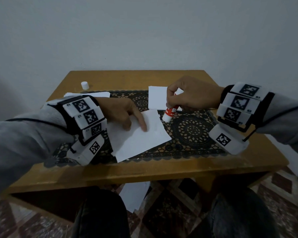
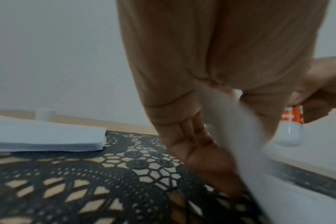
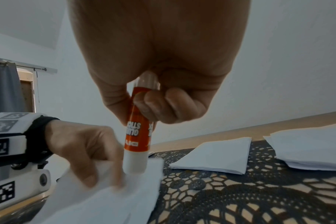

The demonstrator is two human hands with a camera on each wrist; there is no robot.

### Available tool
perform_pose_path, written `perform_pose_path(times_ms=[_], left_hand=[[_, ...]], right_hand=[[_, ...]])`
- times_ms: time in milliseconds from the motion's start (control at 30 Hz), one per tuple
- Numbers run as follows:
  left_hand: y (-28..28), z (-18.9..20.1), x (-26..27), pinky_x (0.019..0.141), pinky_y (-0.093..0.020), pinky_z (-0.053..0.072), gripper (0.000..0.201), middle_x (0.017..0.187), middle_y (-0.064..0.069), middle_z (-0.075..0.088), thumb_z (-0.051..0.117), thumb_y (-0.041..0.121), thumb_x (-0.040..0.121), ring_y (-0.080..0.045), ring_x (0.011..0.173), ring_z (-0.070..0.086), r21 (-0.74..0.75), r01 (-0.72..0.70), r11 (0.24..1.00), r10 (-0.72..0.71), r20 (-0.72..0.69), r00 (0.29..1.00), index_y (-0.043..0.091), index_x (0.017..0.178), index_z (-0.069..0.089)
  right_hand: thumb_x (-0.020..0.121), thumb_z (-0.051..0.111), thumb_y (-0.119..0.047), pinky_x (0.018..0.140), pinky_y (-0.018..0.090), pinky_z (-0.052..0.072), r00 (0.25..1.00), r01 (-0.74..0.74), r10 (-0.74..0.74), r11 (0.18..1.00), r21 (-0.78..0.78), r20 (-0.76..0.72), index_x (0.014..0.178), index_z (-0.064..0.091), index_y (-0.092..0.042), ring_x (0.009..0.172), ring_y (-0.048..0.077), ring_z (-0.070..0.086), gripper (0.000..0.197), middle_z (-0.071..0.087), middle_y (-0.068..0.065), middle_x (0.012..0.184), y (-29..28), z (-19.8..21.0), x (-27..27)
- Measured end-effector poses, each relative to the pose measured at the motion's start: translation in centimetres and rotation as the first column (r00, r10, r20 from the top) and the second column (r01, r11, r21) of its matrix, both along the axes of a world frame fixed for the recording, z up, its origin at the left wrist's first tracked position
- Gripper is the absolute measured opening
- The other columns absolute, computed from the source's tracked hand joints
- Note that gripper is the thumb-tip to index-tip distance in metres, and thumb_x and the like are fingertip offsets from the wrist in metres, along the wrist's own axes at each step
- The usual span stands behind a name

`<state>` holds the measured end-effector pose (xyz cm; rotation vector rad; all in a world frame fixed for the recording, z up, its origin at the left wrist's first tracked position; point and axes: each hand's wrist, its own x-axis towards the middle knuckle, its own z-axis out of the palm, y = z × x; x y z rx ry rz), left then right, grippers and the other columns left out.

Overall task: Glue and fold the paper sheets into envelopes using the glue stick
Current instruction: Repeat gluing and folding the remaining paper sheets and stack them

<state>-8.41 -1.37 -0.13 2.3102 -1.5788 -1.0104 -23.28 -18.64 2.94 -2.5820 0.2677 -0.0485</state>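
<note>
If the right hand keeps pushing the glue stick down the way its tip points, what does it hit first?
Probably the white paper sheet under the left hand; the right hand holds the red-and-white glue stick tip-down near its corner. Contact is unclear.

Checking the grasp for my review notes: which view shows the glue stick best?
The right wrist view: the glue stick fills the centre, label readable, gripped by the right hand. The head view shows it small and partly covered; the left wrist view catches only its lower end at the edge.
</note>
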Motion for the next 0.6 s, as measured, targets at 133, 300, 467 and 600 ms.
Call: perform_pose_path(times_ms=[133,300,467,600], left_hand=[[1.0,0.5,-0.6,0.064,-0.010,0.045,0.045,0.097,0.020,0.062,0.058,-0.004,0.077,-0.008,0.082,0.057,0.007,-0.091,0.996,0.091,0.032,0.995,0.033,0.099,0.074],[2.2,-1.0,-0.5,0.076,-0.012,0.038,0.037,0.123,0.000,0.054,0.069,0.006,0.082,-0.011,0.092,0.052,-0.174,-0.261,0.950,0.273,0.049,0.961,0.014,0.118,0.067],[2.5,-2.3,-1.1,0.088,-0.028,0.041,0.054,0.135,0.000,0.047,0.076,0.030,0.078,-0.018,0.109,0.048,-0.107,-0.292,0.950,0.309,0.203,0.929,0.022,0.127,0.055],[2.2,-2.5,-1.7,0.090,-0.031,0.041,0.059,0.132,-0.003,0.049,0.076,0.045,0.074,-0.020,0.110,0.047,-0.073,-0.284,0.956,0.292,0.309,0.905,0.028,0.125,0.050]], right_hand=[[0.084,0.067,-0.026,0.056,0.032,0.039,1.000,-0.006,0.006,1.000,0.000,0.006,0.070,0.067,-0.013,0.050,0.015,0.047,0.019,0.060,0.005,0.061,0.5,0.1,0.0],[0.083,0.067,-0.029,0.057,0.032,0.038,0.999,-0.001,0.002,0.999,-0.040,0.032,0.066,0.065,-0.018,0.055,0.017,0.048,0.021,0.063,0.019,0.074,0.4,-0.4,0.6],[0.084,0.065,-0.034,0.068,0.030,0.037,0.998,0.004,0.006,0.986,-0.166,0.059,0.065,0.058,-0.028,0.077,0.013,0.050,0.022,0.060,-0.003,0.084,1.3,-1.6,1.9],[0.086,0.064,-0.034,0.072,0.029,0.037,0.994,0.026,0.000,0.974,-0.226,0.112,0.081,0.064,-0.019,0.089,0.015,0.051,0.016,0.057,-0.002,0.095,2.2,-2.5,3.3]])
